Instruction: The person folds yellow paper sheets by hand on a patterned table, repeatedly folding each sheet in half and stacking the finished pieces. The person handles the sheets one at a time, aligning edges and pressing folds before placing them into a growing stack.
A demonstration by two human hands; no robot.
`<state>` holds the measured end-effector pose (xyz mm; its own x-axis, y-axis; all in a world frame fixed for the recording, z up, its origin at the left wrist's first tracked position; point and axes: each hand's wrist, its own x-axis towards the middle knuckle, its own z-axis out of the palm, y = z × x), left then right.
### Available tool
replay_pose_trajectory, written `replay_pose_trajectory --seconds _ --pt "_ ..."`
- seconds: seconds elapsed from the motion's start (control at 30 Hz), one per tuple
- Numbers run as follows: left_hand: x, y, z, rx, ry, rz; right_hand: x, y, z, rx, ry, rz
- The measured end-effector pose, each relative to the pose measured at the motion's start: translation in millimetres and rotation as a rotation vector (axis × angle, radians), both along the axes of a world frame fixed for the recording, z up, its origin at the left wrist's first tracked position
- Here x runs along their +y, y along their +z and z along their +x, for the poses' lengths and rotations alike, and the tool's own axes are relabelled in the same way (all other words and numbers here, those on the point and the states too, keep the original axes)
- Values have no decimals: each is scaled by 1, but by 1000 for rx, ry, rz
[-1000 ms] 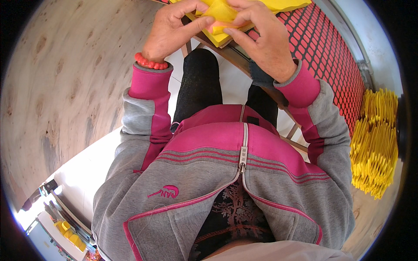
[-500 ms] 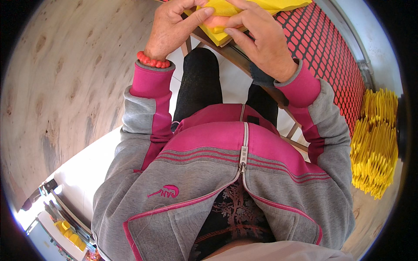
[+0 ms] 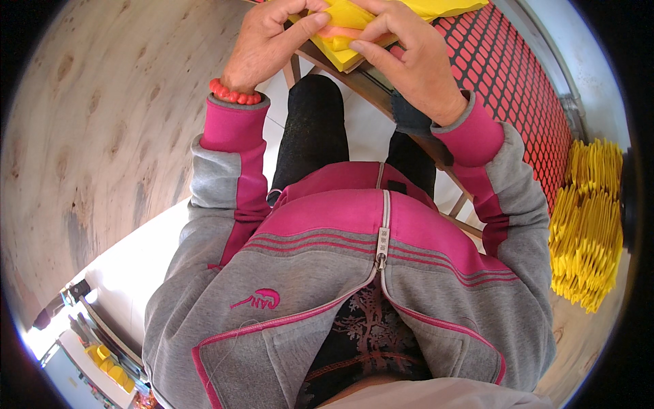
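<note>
Both of my hands are at the top of the head view, pinching a folded yellow sheet (image 3: 346,20) between them. My left hand (image 3: 272,37), with a red bead bracelet (image 3: 234,93) at the wrist, grips its left side with thumb and fingers. My right hand (image 3: 409,58) holds the sheet's right side, fingers pressed along the fold. The sheet lies over the edge of a wooden bench (image 3: 381,95) above my knees. More yellow material (image 3: 449,7) spreads out behind it.
A red plastic mesh (image 3: 524,88) runs along the right of the bench. A stack of folded yellow pieces (image 3: 589,225) lies on the floor at the right. A plywood board (image 3: 102,136) fills the left. Small yellow items (image 3: 105,361) sit at the lower left.
My hands have shifted slightly along the yellow sheet, pressing the fold tighter; my left thumb now meets my right fingers. Nothing was let go.
</note>
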<state>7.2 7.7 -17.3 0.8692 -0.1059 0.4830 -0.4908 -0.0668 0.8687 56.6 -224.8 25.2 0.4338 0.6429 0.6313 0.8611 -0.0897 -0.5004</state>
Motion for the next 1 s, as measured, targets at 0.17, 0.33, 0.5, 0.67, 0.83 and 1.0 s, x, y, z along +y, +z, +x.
replay_pose_trajectory --seconds 0.17,0.33,0.5,0.67,0.83,1.0 --pt "0 4 -1 40 -12 -7 3 2 1 63 47 44" --pt "0 5 0 31 -20 7 -3 14 -5 160 20 -45" --pt "0 2 0 47 -64 -56 -1 12 -2 166 25 -66" --pt "2 2 0 68 -57 -49 1 7 5 -60 32 -57" --pt "2 2 0 75 -72 -62 0 8 2 -4 21 -62" --pt "0 0 1 27 -75 -81 2 7 1 -8 20 -38"
